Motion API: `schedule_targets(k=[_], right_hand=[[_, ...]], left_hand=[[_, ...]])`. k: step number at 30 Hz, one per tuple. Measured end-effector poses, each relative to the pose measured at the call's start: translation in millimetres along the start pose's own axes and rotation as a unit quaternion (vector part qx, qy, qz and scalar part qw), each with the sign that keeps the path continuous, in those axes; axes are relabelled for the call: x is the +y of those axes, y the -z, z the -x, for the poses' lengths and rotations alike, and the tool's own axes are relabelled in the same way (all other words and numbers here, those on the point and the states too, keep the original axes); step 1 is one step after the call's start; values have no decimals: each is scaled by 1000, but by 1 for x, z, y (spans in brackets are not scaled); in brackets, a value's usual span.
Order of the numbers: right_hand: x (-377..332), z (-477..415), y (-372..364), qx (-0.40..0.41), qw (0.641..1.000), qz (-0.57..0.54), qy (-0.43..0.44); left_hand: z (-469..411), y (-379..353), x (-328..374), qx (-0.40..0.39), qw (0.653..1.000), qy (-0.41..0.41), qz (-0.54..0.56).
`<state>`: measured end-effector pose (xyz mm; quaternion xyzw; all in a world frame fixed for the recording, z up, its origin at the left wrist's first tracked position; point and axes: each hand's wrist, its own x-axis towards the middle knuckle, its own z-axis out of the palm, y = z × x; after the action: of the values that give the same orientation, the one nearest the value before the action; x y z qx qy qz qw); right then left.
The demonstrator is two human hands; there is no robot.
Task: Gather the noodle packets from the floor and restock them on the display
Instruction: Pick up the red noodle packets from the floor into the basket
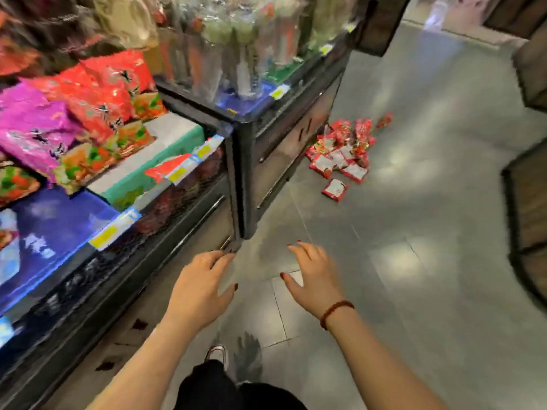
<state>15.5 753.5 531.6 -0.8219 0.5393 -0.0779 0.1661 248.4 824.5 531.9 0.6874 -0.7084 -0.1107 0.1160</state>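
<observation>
Fingers (299, 250) of left hand (199, 287) and right hand (315, 281) are hanging wide, holding nothing, while packets (340, 149) are lying on the floor (414, 208).

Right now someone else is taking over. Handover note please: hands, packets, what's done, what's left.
Left hand: open, empty, fingertips by the lower corner of the display; the view is too blurred to tell whether they touch it.
Right hand: open, empty, above the floor.
Noodle packets: red pile on the floor at the base of the further unit, ahead of both hands. A single packet lies apart, nearer.
Done: nothing gathered.
Left: gather them all and restock. The green shelf has bare space.
</observation>
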Motion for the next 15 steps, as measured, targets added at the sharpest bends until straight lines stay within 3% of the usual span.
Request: schedule_targets(k=[9,15], right_hand=[[88,-71,45,59,987,-5,-148],[137,-155,72,50,979,-4,-195]], left_hand=[[-177,-21,32,-17,994,-105,-3],[-307,-21,33,-11,992,-121,34]])
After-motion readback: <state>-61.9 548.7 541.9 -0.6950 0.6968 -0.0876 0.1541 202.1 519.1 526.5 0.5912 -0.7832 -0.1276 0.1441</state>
